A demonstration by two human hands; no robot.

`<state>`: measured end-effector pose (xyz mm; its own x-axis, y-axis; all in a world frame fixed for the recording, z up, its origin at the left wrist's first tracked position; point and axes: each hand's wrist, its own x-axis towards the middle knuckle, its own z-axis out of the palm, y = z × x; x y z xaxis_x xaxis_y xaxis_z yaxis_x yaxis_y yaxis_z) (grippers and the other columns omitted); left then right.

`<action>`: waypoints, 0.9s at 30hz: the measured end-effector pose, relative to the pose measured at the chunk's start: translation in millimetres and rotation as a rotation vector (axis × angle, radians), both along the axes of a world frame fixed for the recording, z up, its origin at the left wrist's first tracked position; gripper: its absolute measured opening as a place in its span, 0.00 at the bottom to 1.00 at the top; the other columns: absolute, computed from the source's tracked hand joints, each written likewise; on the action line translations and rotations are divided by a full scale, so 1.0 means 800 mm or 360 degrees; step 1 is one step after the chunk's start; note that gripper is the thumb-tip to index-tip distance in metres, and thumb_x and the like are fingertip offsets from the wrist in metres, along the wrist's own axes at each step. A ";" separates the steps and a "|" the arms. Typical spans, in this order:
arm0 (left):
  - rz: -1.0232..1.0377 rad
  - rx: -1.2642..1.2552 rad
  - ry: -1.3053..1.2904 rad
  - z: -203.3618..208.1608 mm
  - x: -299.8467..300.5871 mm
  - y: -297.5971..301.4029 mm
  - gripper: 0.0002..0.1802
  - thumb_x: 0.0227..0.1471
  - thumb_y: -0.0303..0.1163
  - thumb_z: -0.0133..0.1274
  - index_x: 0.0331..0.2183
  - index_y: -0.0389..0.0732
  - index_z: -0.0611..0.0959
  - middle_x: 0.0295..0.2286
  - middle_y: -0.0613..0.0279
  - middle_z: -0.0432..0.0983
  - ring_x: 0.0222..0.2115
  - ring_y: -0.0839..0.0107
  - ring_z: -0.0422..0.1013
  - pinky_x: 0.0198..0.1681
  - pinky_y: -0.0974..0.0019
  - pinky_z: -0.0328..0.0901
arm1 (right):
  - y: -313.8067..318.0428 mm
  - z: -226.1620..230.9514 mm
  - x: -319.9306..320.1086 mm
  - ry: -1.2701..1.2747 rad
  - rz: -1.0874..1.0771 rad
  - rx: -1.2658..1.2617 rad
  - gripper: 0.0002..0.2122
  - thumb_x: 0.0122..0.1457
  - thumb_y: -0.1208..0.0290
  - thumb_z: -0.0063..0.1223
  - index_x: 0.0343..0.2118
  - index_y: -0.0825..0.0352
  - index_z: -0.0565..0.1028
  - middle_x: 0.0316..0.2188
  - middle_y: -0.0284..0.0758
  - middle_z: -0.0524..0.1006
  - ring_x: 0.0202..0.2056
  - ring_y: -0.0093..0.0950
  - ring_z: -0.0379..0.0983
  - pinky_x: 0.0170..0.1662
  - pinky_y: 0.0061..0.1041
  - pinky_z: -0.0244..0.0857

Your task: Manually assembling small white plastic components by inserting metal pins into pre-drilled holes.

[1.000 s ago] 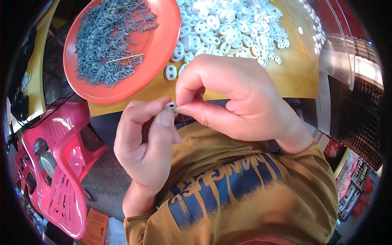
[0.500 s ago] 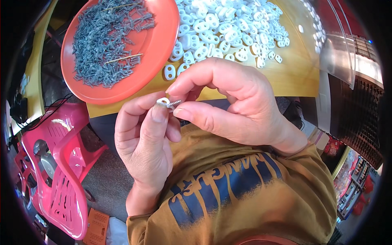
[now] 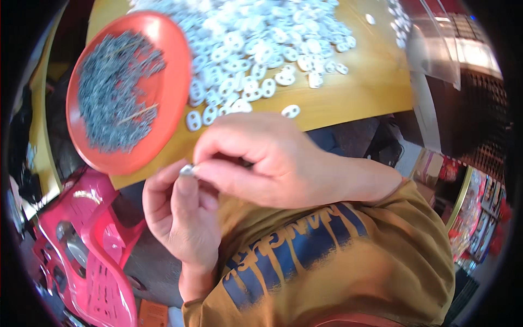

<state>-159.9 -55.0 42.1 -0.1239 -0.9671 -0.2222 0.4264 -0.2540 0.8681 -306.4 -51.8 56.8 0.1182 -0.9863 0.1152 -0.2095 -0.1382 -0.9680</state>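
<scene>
Between the thumb and fingers of my left hand (image 3: 188, 229) sits a small white plastic piece (image 3: 187, 170), mostly covered by the fingertips. My right hand (image 3: 267, 163) comes across from the right, its thumb and forefinger pinched together against the piece's right side. Whatever those fingertips hold is hidden, and no spring shows there now. Just beyond the hands spreads a big pile of white two-hole plastic pieces (image 3: 261, 52) on the yellow table (image 3: 365, 92). To the left, a red plate (image 3: 171, 82) carries a heap of small grey metal springs (image 3: 109, 103).
One loose white piece (image 3: 291, 111) lies near the table's front edge. Thin sticks (image 3: 137, 113) rest on the springs. A clear plastic container (image 3: 436, 60) stands at the far right. Pink plastic chairs (image 3: 109, 267) are at the lower left, below the table.
My right fingers have closed in on the white piece, and the spring that stuck out of it is out of sight. The view has shifted, so plate and pile sit farther left.
</scene>
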 end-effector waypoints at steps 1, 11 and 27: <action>0.0015 0.0009 -0.0039 -0.001 0.001 0.003 0.06 0.51 0.23 0.47 0.33 0.33 0.73 0.22 0.63 0.70 0.16 0.82 0.61 0.19 0.80 0.57 | 0.000 -0.006 0.005 -0.0006 -0.0061 -0.0114 0.03 0.51 0.76 0.50 0.26 0.68 0.70 0.20 0.35 0.70 0.22 0.31 0.68 0.24 0.25 0.60; -0.0130 0.0022 0.0136 -0.008 0.009 0.014 0.08 0.52 0.25 0.45 0.36 0.33 0.70 0.33 0.56 0.71 0.35 0.69 0.69 0.39 0.70 0.65 | 0.015 -0.033 0.014 -0.0344 -0.0099 0.0108 0.05 0.52 0.73 0.48 0.24 0.67 0.67 0.20 0.38 0.69 0.23 0.38 0.67 0.24 0.31 0.59; -0.0209 0.0059 0.0121 -0.006 -0.015 0.006 0.07 0.52 0.25 0.45 0.35 0.34 0.73 0.26 0.58 0.73 0.13 0.80 0.57 0.16 0.77 0.51 | 0.050 -0.031 -0.087 0.1164 -0.0556 -0.0542 0.10 0.41 0.76 0.56 0.29 0.65 0.71 0.24 0.31 0.67 0.24 0.30 0.66 0.28 0.27 0.59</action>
<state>-171.9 -50.1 37.5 -0.2667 -0.9328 -0.2424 0.4516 -0.3431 0.8236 -375.6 -12.0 31.7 -0.0248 -0.9057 0.4232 -0.8453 -0.2070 -0.4926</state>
